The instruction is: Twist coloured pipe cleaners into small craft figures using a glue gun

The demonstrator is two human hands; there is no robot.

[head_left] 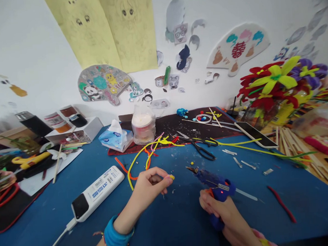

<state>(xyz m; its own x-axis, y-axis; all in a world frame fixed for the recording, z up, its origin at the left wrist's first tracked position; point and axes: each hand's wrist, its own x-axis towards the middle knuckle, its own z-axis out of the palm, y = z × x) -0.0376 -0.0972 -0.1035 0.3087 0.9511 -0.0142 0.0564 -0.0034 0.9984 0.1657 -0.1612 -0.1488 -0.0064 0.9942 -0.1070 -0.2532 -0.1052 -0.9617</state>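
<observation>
Yellow fuzzy scrap (171,177) sits pinched between the fingertips of your left hand (147,184); your right hand (219,212) wraps a blue hot glue gun (211,179), its nozzle (191,169) slanting forward-left, near that pinch.

Yellow scrap (171,177), blue glue gun (216,186)

A tissue box (115,137) and scissors (199,147) are seen on the blue table (169,225), with a phone (255,134) laid nearby and what appears to be a power strip (97,190) placed to the left.
</observation>
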